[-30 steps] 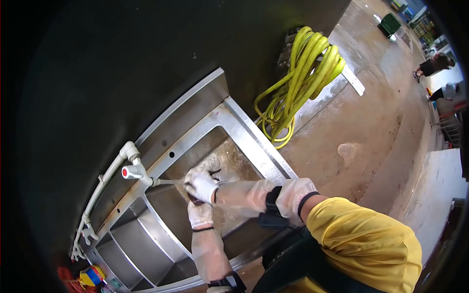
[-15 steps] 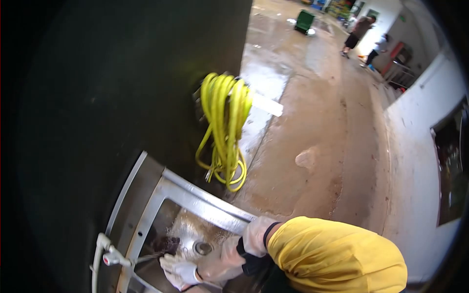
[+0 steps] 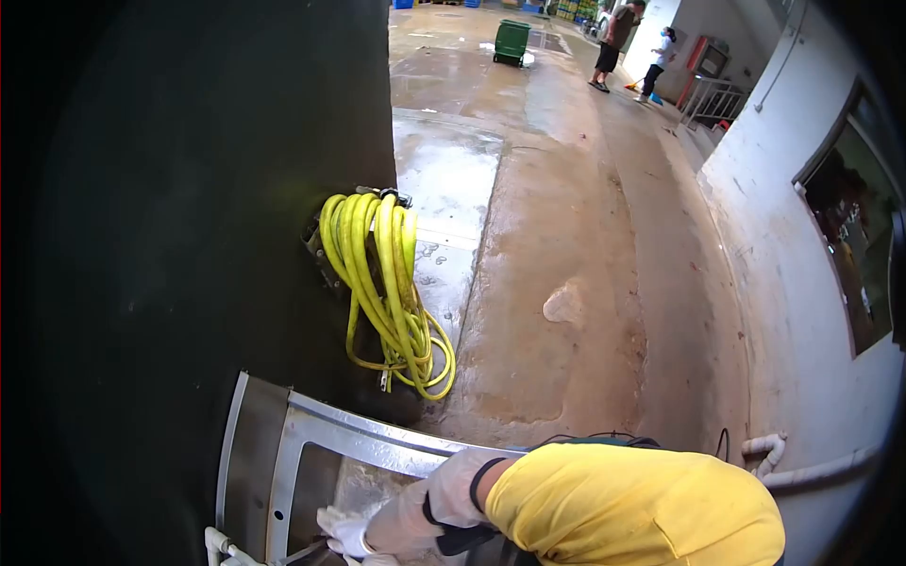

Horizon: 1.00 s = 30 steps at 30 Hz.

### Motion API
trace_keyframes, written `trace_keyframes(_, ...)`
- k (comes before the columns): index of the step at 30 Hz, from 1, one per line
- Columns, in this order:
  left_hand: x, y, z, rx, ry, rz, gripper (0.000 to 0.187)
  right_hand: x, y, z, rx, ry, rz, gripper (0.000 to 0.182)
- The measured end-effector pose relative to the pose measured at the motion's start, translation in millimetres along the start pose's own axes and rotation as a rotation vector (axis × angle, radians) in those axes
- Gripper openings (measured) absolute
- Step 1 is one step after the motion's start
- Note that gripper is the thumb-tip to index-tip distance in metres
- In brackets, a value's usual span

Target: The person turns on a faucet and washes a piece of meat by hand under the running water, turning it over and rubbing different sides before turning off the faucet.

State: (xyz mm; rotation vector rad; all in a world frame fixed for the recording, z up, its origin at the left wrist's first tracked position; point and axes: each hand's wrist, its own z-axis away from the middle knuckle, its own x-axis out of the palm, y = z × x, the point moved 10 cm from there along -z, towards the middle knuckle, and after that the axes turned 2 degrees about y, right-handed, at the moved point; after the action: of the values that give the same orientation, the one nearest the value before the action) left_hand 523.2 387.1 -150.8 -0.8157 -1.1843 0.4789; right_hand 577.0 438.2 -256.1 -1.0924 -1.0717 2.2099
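Observation:
My right hand (image 3: 345, 534), in a whitish glove with a translucent sleeve cover over the forearm, reaches from the yellow sleeve (image 3: 632, 500) into a stainless steel sink (image 3: 373, 451). Its fingers are stretched out and hold nothing that I can see. Just below it, cut off by the bottom edge, part of my left hand (image 3: 376, 560) shows in a similar glove; its fingers are hidden. A thin stream of water (image 3: 307, 551) runs towards the hands from the side of a white pipe (image 3: 219, 541). The forearm covers the drain.
A coiled yellow hose (image 3: 382, 283) hangs on the dark wall (image 3: 198, 208) beyond the sink. Wet brown floor (image 3: 566, 217) stretches away to a green wheeled bin (image 3: 511, 42) and two people (image 3: 618, 42) standing far off. A white wall (image 3: 755, 189) with a window and pipes (image 3: 769, 453) runs along the right.
The view has tilted up and turned, so the sink and hands sit lower in frame. The drain and red-marked tap no longer show. My hands remain close together in the sink.

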Motion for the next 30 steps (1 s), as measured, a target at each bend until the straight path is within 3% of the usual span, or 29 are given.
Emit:
trace_keyframes(1, 0, 3, 1, 0.051, 0.056, 0.034, 0.041, -9, 10, -6, 0.082, 0.026, -0.026, 0.064)
trace_keyframes(3, -3, 8, 2, 0.152, 0.168, 0.100, 0.043, -2, 7, -7, 0.039, -0.016, -0.031, 0.064)
trace_keyframes(6, -11, 95, 15, 0.681, -0.197, 0.117, 0.041, 4, 0, 5, -0.035, -0.050, 0.012, 0.063)
trace_keyframes(8, -18, 88, 1, 0.284, -0.207, 0.674, 0.043, 9, -3, 2, -0.051, -0.063, 0.017, 0.062)
trace_keyframes(9, 2, 42, 3, -0.332, -0.062, 1.167, 0.046, 11, -3, -3, -0.053, -0.067, 0.003, 0.062)
trace_keyframes(10, -5, -6, -3, 0.084, 0.060, 0.446, 0.054, 14, -3, -8, -0.058, -0.068, 0.002, 0.062)
trace_keyframes(13, 3, -33, -5, 0.009, 0.131, -0.130, 0.057, 14, 2, -11, -0.028, -0.070, -0.030, 0.061)
trace_keyframes(14, -18, 48, 7, 0.258, 0.247, 0.302, 0.054, 14, 2, -8, -0.029, -0.073, -0.020, 0.061)
trace_keyframes(16, -25, 133, 23, 0.683, -0.124, 0.182, 0.049, 15, 0, 0, -0.045, -0.082, -0.005, 0.061)
trace_keyframes(18, -26, 114, 7, 0.363, -0.204, 0.798, 0.041, 16, -2, -1, -0.058, -0.084, 0.002, 0.060)
trace_keyframes(19, 2, 53, 4, -0.236, -0.060, 1.411, 0.037, 17, -1, -3, -0.055, -0.083, -0.002, 0.060)
trace_keyframes(21, -11, -18, -2, 0.254, 0.338, 0.099, 0.029, 17, 3, -10, -0.032, -0.077, -0.026, 0.060)
trace_keyframes(25, -18, 43, 14, 0.328, 0.349, 0.268, 0.027, 20, 6, 6, 0.000, -0.075, -0.006, 0.059)
trace_keyframes(27, 11, 49, 8, -0.008, -0.327, 1.348, 0.027, 24, -2, 14, -0.030, -0.094, 0.013, 0.059)
trace_keyframes(28, 11, 36, 10, -0.102, -0.220, 1.187, 0.028, 25, -4, 16, -0.045, -0.098, 0.021, 0.059)
trace_keyframes(30, -2, 19, 10, 0.074, 0.050, 0.645, 0.031, 43, 1, 1, -0.076, -0.113, 0.024, 0.059)
